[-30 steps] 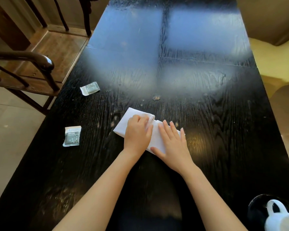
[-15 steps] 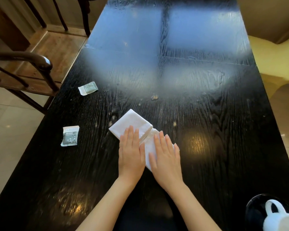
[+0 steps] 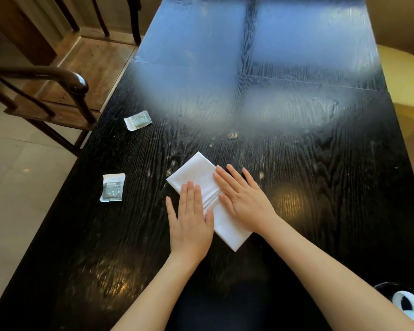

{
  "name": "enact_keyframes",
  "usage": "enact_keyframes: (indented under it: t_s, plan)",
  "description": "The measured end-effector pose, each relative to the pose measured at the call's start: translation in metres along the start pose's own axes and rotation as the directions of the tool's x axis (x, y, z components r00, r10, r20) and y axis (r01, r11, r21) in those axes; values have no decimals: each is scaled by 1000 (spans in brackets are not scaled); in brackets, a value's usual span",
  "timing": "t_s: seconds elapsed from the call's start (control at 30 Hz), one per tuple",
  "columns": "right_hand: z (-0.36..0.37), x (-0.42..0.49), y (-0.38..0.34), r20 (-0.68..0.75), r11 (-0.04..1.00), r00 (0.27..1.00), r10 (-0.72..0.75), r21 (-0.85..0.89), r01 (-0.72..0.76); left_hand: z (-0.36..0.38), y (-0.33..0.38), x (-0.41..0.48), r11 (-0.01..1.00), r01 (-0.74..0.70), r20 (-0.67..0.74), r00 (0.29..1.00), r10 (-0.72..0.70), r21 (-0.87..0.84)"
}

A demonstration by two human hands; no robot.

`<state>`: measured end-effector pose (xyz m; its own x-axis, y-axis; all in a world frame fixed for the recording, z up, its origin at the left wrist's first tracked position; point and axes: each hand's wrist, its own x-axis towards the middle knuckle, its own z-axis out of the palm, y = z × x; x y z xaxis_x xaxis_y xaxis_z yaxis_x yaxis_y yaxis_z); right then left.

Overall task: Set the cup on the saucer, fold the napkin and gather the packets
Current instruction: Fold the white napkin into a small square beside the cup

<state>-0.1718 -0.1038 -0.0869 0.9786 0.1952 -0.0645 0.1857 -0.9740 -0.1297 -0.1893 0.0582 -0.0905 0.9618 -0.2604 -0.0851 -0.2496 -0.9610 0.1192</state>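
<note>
One head-worn wide-angle view looks forward and steeply down along the black table; the near edge lies under the lens; the far end recedes upward; a chair stands left.

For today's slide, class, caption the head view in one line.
Both hands, left and right, press flat on the folded napkin on a black table; two packets lie apart.

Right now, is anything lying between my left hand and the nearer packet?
Nothing visible: only bare black wooden table lies between the left hand, flat on the white folded napkin, and the nearer grey-and-white packet.
</note>
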Motion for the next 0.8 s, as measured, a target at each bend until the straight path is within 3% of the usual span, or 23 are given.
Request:
enact_keyframes:
  t_s: [0.13,0.23,0.37,0.63,0.8]
  plan:
    - [1,-1,0,0,1000,1000,-9,-8,9,-19,-10,11,999,41,-32,999,-42,-23]
    - [1,-1,0,-12,1000,1000,-12,-13,12,-32,-1,42,996,-78,-51,996,80,33]
    - [2,-1,0,8,1000,1000,-9,-8,9,-14,-2,66,984,-175,46,984,174,21]
    - [-1,-1,0,25,1000,1000,-1,14,1,-12,-40,52,997,-49,53,997,52,-60]
    - [-2,-1,-1,28,1000,1000,6,27,-6,-28,-61,46,980,-58,98,992,78,-190]
